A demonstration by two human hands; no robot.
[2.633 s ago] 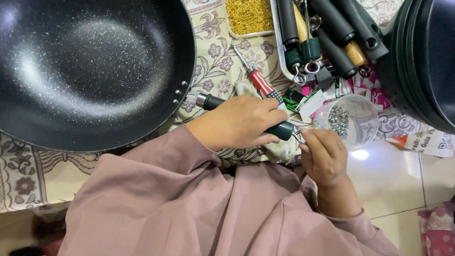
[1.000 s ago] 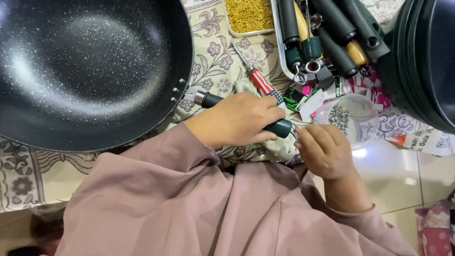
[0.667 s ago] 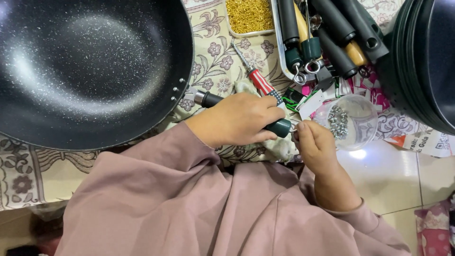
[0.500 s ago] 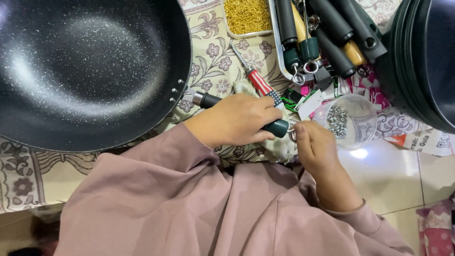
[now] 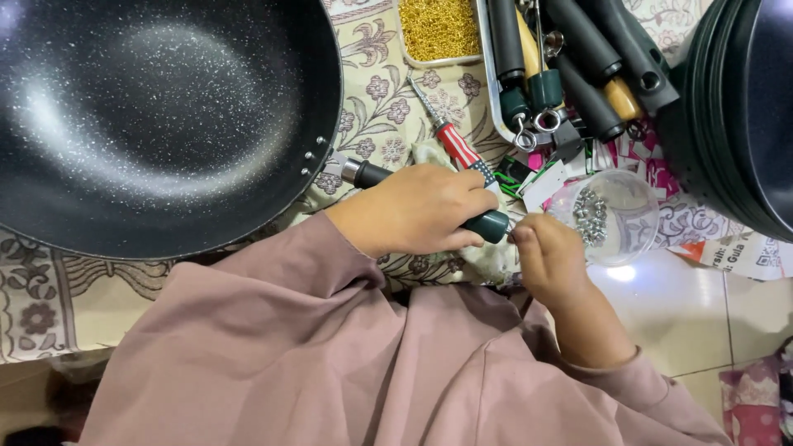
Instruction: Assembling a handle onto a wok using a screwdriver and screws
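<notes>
A large black speckled wok (image 5: 157, 116) lies on a floral cloth, its dark green handle (image 5: 487, 225) pointing right. My left hand (image 5: 413, 211) is wrapped around that handle. My right hand (image 5: 549, 256) is at the handle's end, fingertips pinched together there; whatever small part they hold is hidden. A red-handled screwdriver (image 5: 453, 142) lies just above my left hand. A clear plastic cup (image 5: 607, 216) with several small metal screws stands right of my right hand.
A metal tray (image 5: 487, 58) holds several loose dark pan handles (image 5: 582, 49). A tray of small gold-coloured parts (image 5: 438, 29) sits at the top. A stack of black pans (image 5: 735, 107) fills the right edge. Printed paper (image 5: 735, 256) lies on the tiled floor.
My right hand has shifted slightly left and up, closing in on the end of the handle. My left hand and the wok have stayed put.
</notes>
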